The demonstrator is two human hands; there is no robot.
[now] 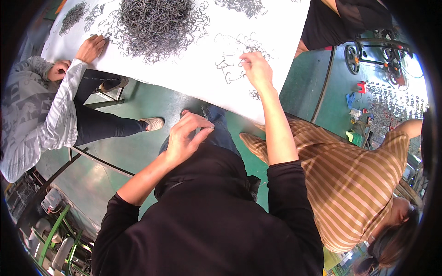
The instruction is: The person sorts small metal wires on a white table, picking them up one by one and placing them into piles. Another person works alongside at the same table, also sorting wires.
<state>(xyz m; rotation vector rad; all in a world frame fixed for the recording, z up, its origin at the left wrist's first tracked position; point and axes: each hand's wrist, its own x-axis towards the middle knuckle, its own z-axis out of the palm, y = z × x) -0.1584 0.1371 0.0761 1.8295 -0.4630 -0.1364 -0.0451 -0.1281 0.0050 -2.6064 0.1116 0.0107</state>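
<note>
My left hand [186, 138] is held over my lap, off the table edge, its thumb and forefinger pinched together. Something tiny may sit at the fingertips, too small to name. Over the white tabletop [184, 80] reaches my right hand [258, 71], fingers curled and drawn together among scattered dark bent wire hooks [228, 69]. What those fingertips grip, if anything, is hidden. A small cluster of hooks [254, 94] lies just below my right wrist. Farther left rises a large heap of the same grey wire hooks [156, 25].
Smaller piles of metal pieces [73, 18] lie at the far left and far middle [241, 5]. A co-worker's hand [92, 48] touches the table at left. At right sits a person in a striped top [350, 184]. Another person's dark clothing [322, 25] borders the far right corner.
</note>
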